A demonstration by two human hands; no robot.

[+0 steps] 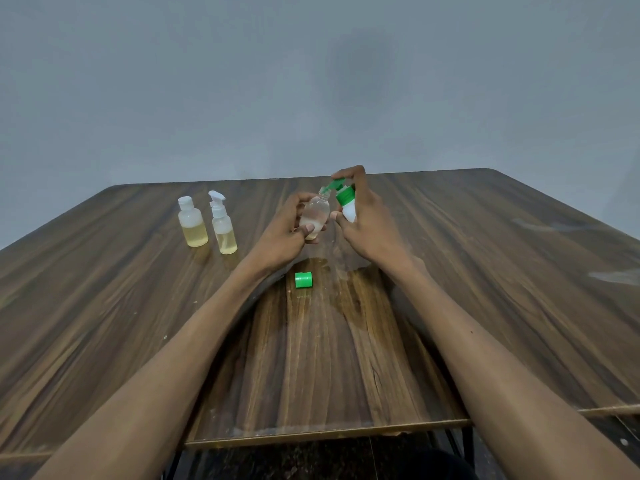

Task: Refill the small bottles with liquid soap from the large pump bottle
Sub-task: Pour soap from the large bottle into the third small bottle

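My left hand [287,230] grips a small clear bottle [317,213], uncapped and tilted, its mouth under the green pump spout. My right hand [367,216] holds the white pump bottle [348,206] with the green collar; its fingers curl over the green pump head [335,184]. A loose green cap [303,280] lies on the wooden table [485,271] just in front of my hands. Two small bottles of yellowish liquid stand to the left: one with a flip cap [191,223] and one with a spray top [223,225].
A shiny wet patch [332,271] spreads on the table under and in front of my hands. The table's far edge meets a plain grey wall [311,81]. Pale smears [554,226] mark the right side of the table.
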